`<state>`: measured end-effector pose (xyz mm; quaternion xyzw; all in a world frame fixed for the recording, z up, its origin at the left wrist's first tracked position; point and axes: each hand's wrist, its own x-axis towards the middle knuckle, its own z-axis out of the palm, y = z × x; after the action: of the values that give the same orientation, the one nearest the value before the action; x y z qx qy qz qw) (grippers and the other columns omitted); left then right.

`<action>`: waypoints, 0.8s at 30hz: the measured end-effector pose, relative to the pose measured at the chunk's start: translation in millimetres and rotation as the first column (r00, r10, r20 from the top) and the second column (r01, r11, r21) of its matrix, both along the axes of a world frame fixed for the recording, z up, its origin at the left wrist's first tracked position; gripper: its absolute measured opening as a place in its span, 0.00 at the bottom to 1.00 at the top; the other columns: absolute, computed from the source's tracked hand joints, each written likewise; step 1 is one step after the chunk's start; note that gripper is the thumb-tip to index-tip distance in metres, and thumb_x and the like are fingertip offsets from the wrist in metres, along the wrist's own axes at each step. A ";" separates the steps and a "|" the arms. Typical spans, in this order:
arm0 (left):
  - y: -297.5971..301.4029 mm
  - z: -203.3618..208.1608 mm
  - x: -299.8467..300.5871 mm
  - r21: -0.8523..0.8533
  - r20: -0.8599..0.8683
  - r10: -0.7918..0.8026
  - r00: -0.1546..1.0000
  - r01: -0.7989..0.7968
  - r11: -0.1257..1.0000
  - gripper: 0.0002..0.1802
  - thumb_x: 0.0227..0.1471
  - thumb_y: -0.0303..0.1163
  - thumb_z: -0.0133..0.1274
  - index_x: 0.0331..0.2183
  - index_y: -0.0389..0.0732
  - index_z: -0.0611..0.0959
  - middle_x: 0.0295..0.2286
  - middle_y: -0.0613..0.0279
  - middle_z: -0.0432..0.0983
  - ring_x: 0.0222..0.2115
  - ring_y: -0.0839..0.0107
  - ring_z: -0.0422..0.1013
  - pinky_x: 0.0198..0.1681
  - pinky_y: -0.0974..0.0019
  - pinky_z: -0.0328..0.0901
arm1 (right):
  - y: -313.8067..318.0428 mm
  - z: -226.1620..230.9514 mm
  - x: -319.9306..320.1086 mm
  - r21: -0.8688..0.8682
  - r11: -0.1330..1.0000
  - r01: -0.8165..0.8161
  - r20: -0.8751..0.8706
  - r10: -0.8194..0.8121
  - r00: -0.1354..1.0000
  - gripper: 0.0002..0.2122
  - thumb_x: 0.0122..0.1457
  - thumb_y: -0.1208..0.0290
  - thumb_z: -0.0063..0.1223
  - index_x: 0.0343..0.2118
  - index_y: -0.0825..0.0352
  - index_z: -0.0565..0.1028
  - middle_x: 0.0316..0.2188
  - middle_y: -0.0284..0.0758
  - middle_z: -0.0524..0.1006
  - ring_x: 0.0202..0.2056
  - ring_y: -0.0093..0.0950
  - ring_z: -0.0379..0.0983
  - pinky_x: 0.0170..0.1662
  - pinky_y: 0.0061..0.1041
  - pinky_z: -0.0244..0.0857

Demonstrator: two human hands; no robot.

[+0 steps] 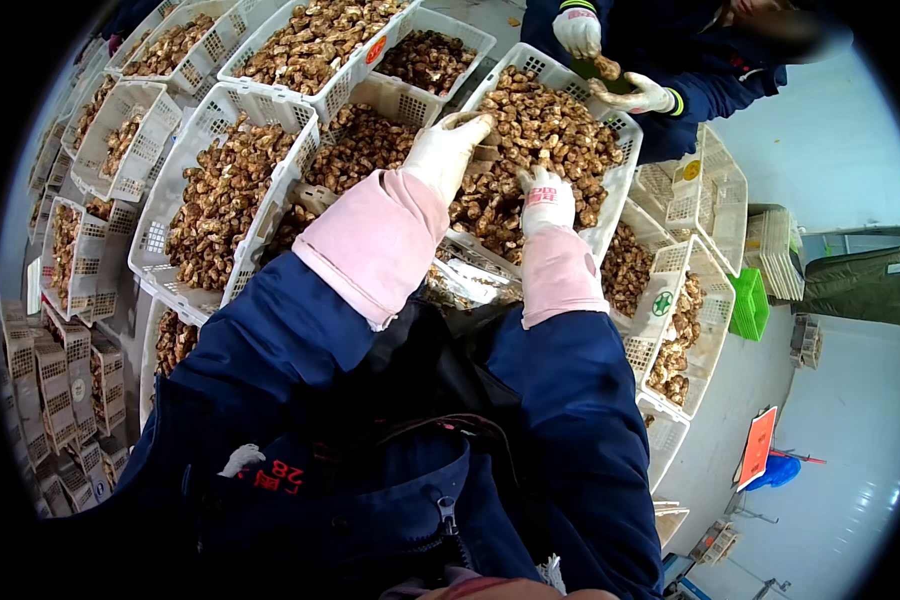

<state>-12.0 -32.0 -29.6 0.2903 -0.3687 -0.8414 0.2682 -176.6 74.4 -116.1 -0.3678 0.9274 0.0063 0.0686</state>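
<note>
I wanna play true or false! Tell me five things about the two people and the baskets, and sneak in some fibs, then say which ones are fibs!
1. The wearer's right hand, in a white glove, is over knobbly brown pieces in a white plastic basket. True.
2. The wearer's sleeve covers are green. False: they are pink fabric sleeve covers.
3. A bright green plastic basket is to the right of the wearer's hands. True.
4. The other person is working with bare hands. False: that person wears white gloves.
5. The wearer's left hand wears a white glove too. True.
</note>
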 end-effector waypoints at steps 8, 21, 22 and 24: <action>-3.7 -1.7 -1.9 0.017 -0.002 0.081 0.997 -0.081 0.997 0.14 0.56 0.35 0.54 0.43 0.41 0.76 0.30 0.68 0.77 0.29 0.76 0.73 0.32 0.73 0.68 | 15.8 35.4 13.5 -0.244 0.969 0.026 0.118 0.003 0.993 0.21 0.61 0.51 0.41 0.49 0.58 0.73 0.44 0.38 0.78 0.45 0.37 0.74 0.47 0.33 0.67; 14.0 14.1 7.6 -0.146 0.047 -0.309 0.950 0.313 0.939 0.18 0.54 0.35 0.56 0.47 0.43 0.79 0.38 0.70 0.76 0.31 0.81 0.69 0.35 0.76 0.66 | 58.8 107.4 69.7 -0.494 0.609 0.620 0.867 0.290 0.406 0.18 0.65 0.66 0.43 0.53 0.70 0.68 0.30 0.33 0.77 0.26 0.21 0.70 0.29 0.21 0.67; 13.6 14.9 6.7 -0.142 0.049 -0.309 0.950 0.313 0.939 0.18 0.54 0.35 0.56 0.47 0.43 0.78 0.38 0.70 0.76 0.31 0.82 0.69 0.35 0.76 0.65 | 58.3 106.7 68.1 -0.508 0.613 0.605 0.858 0.298 0.419 0.18 0.64 0.66 0.43 0.54 0.70 0.67 0.30 0.33 0.77 0.26 0.21 0.70 0.29 0.21 0.67; 13.9 13.4 7.5 -0.127 0.057 -0.306 0.950 0.311 0.942 0.18 0.54 0.35 0.56 0.47 0.42 0.78 0.38 0.70 0.76 0.30 0.83 0.69 0.35 0.77 0.65 | 56.2 101.6 67.0 -0.527 0.625 0.576 0.844 0.309 0.438 0.20 0.64 0.67 0.42 0.57 0.70 0.63 0.31 0.34 0.78 0.26 0.20 0.70 0.29 0.21 0.67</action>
<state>-4.5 -18.1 -16.1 0.2257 -0.4702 -0.8408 0.1451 -109.6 130.6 -14.5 -0.2181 0.6814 -0.5865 0.3796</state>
